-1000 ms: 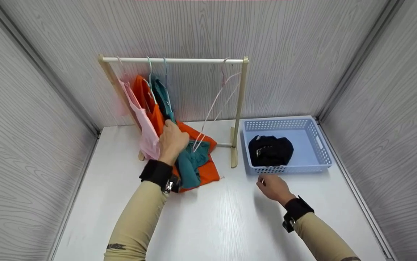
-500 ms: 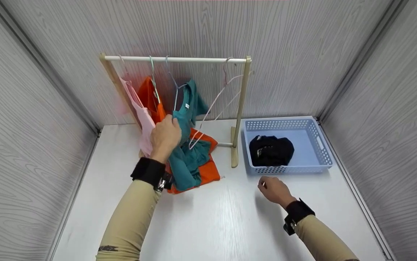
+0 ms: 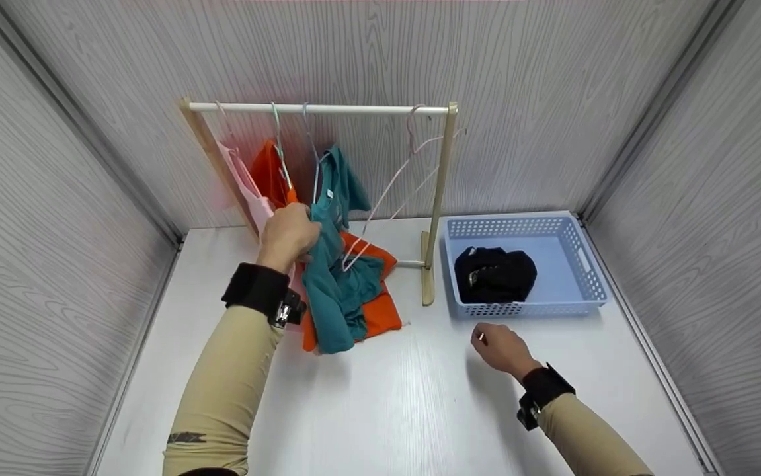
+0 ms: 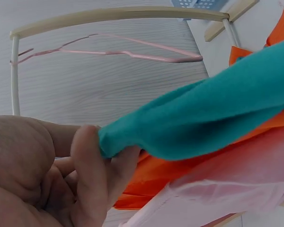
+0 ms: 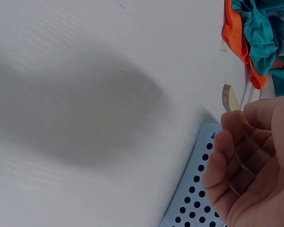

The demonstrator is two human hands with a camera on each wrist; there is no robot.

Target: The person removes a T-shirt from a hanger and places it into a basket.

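My left hand (image 3: 287, 231) pinches the upper edge of a teal shirt (image 3: 327, 244), which hangs from a bluish hanger (image 3: 309, 129) on the rack (image 3: 367, 110). In the left wrist view the teal cloth runs from between thumb and fingers. Just left of the shirt hang an orange garment (image 3: 266, 173) and a pink garment (image 3: 244, 178). The teal and orange cloth reaches down to the table. My right hand (image 3: 502, 348), loosely curled, holds nothing in front of the light-blue basket (image 3: 529, 308).
A bare pink hanger (image 4: 156, 58) hangs at the rack's right end, its lower corner overlapping the teal cloth in the head view. A bundled black garment (image 3: 496, 274) lies in the basket's left part. A wooden foot (image 3: 428, 291) of the rack stands beside the basket.
My left hand has moved left and slightly up, away from the pile of cloth. The teal shirt on its hanger has swung round to face more forward. My right hand has barely moved.
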